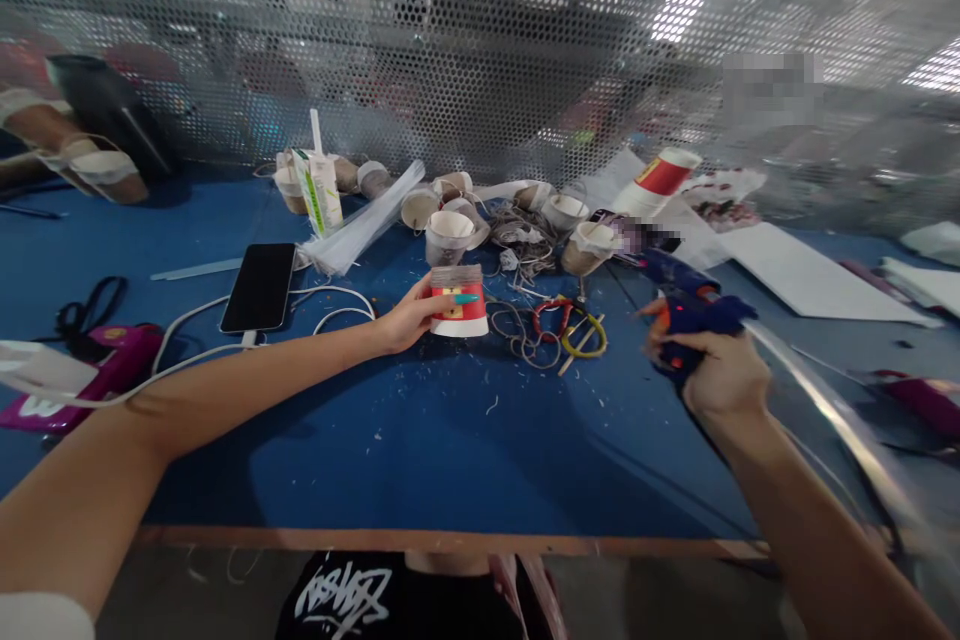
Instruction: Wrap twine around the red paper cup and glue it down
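My left hand (pixel 411 316) is closed around the side of a small red and white paper cup (pixel 459 312), held upside down with its wide white rim low; a grey band wraps its upper end. A teal nail shows on the thumb across the cup. Over the right side of the table, my right hand (pixel 721 375) grips a dark blue hot glue gun (pixel 694 310), with a clear glue stick (pixel 817 385) trailing from its back. Scissors with red and yellow handles (pixel 585 335) lie between my hands, beside loose grey string (pixel 529 332).
Several small cups with string (pixel 450 232) stand along the perforated metal screen (pixel 480 70). Clear glue sticks (pixel 367 220), a drink carton (pixel 319 190) and a phone (pixel 259 287) on a white cable lie left. A red and white cup stack (pixel 660 182) and white board (pixel 817 275) are right.
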Demonstrator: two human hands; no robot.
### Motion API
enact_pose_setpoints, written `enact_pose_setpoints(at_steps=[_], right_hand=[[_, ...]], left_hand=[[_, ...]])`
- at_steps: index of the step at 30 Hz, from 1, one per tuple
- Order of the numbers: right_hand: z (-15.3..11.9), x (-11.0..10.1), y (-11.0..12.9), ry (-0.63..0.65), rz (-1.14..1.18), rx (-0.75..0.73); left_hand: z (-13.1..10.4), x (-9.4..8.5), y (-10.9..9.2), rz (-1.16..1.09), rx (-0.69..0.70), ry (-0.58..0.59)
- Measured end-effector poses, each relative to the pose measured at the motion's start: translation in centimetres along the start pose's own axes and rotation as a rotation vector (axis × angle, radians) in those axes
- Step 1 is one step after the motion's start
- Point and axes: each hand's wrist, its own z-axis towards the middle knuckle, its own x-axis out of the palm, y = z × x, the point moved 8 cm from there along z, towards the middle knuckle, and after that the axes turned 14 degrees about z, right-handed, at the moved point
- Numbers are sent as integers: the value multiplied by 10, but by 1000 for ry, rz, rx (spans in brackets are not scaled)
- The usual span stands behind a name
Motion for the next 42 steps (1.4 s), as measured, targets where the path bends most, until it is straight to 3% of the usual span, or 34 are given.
enact_pose_setpoints(at_steps=[6, 9, 12, 17, 24, 36, 42], right_hand=[[8, 81, -6, 52, 266, 133], [5, 101, -15, 26, 317, 127], [-2, 103, -26, 11, 299, 114], [-9, 88, -37, -62, 271, 92], [-5, 88, -42, 20, 286, 75], [-14, 108, -13, 198, 70, -51], [-14, 109, -31, 206, 154, 44]], left_hand=[[-3, 1, -3, -30, -10, -23], [-4, 1, -4, -20, -12, -32], [-5, 1, -5, -2, 5, -57], [-6, 4, -18, 92, 139, -29], [-8, -8, -32, 163, 292, -141], [-8, -7, -27, 112, 194, -126], [-9, 0, -29, 158, 221, -71]])
